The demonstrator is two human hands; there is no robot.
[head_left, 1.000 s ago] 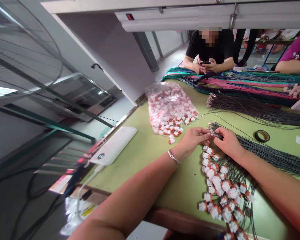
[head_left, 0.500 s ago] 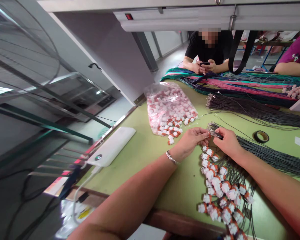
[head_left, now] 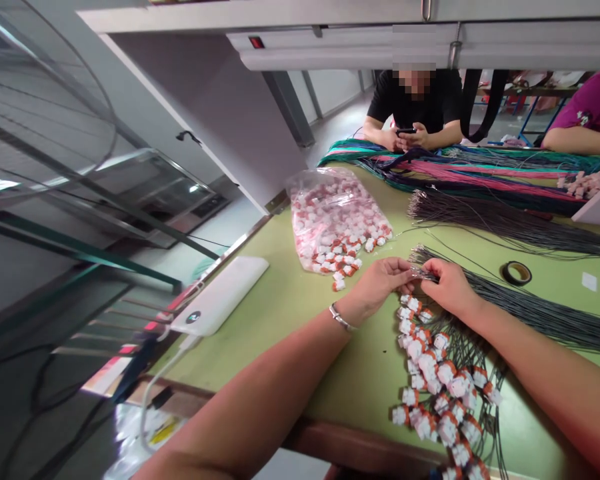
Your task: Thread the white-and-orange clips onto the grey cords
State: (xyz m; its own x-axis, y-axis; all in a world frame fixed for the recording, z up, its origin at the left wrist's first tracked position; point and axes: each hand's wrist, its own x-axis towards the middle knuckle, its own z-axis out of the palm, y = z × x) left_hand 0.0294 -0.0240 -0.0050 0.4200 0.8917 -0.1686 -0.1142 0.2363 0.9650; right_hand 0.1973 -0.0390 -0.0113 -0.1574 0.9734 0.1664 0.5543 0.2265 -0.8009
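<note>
My left hand point(head_left: 384, 280) is closed in a pinch on a small connector, which the fingers almost wholly cover. Right beside it, my right hand point(head_left: 447, 285) grips dark wires, their metal-tipped ends pointing at the left fingertips. Behind and under the right hand runs a long bundle of dark wires point(head_left: 535, 310). Below both hands lies a heap of white-and-orange connectors point(head_left: 430, 363) with dark wires attached. To the left, a clear plastic bag point(head_left: 337, 217) holds many more such connectors, some spilling from its mouth.
A second dark wire bundle point(head_left: 490, 220) lies farther back, before pink, green and blue wires point(head_left: 450, 167). Black tape point(head_left: 516, 272) sits at right. A white power bank point(head_left: 223, 293) with a cable lies at the left edge. Across the table, a person point(head_left: 415, 107) holds a phone.
My hands have come closer together, the wire ends now meeting the left fingertips. The view has shifted slightly; the heap and bag stay in place.
</note>
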